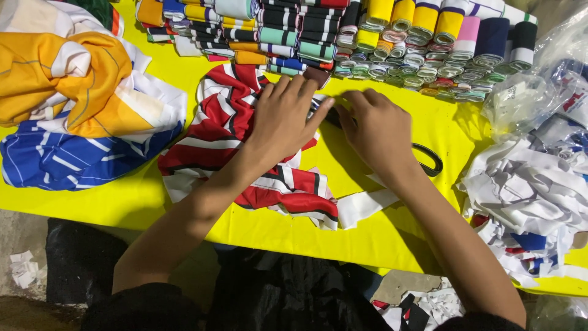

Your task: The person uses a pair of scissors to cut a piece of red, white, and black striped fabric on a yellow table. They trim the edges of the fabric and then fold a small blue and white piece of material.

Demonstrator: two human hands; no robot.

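- The red, white and black striped cloth point(229, 132) lies crumpled near the middle of the yellow table point(392, 233); every place below is told from it.
- The left hand point(283, 116) lies flat on the cloth's upper right part, fingers spread a little and pressing down.
- The right hand point(376, 132) sits just right of the cloth, fingers curled down on a dark object at the cloth's edge; whether it pinches it cannot be told.
- A black loop, perhaps a scissors handle point(429, 159), shows right of that hand.
- Rolled striped bands point(392, 43) line the table's far edge beyond the cloth, close to the fingertips.
- An orange, white and blue fabric pile point(79, 104) lies left of the cloth, with a yellow gap between.
- White scraps point(527, 196) crowd the right side.
- Bare yellow surface runs below the cloth to the near edge.
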